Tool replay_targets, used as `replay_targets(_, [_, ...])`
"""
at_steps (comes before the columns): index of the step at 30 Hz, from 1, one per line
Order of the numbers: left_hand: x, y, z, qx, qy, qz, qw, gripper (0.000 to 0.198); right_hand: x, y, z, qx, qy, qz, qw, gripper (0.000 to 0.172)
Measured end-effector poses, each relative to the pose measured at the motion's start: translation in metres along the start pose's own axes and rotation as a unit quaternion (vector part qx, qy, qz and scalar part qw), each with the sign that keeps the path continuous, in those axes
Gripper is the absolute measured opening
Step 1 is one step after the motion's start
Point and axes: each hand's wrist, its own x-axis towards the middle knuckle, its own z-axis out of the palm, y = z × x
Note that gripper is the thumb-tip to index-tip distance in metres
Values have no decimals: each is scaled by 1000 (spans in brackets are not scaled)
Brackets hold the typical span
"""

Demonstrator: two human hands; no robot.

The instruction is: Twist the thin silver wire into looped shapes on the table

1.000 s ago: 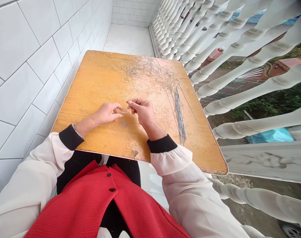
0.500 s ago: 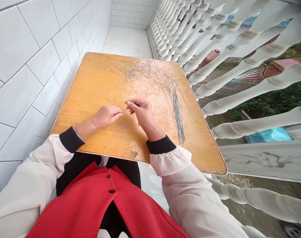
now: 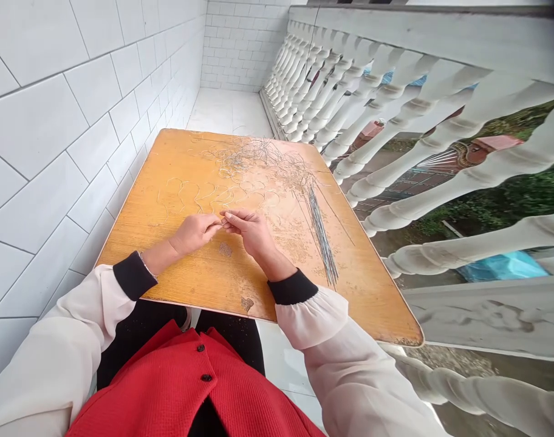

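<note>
My left hand [image 3: 195,233] is closed in a pinch above the wooden table [image 3: 186,276], left of its middle. Its fingertips meet those of my right hand [image 3: 251,230], also pinched. Whatever thin piece lies between the fingertips is too small to make out. Just beyond the hands, several curved thin wires [image 3: 208,193] lie on the tabletop. A tangled heap of wire [image 3: 263,155] spreads over the far part of the table. To the right of my right hand lies a bundle of straight grey wires [image 3: 322,237].
A white tiled wall [image 3: 44,133] runs along the left. Along the right stands a white balustrade [image 3: 423,139], close to the table's edge. Beyond it are greenery and a blue cover [image 3: 505,267].
My right hand has come closer to my left, and the fingertips now meet. The camera view has tilted up, so the table appears lower in the picture.
</note>
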Motion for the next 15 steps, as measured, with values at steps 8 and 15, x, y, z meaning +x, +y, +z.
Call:
replay_targets(8, [1,-11,-2,-18,0,27,999,15,-1,-3,0,-19,27,0,999,36])
replay_targets(15, [3,-18,-7,-51,-19,14,998,14,0,-11,-2,-45,71,-2,996,30])
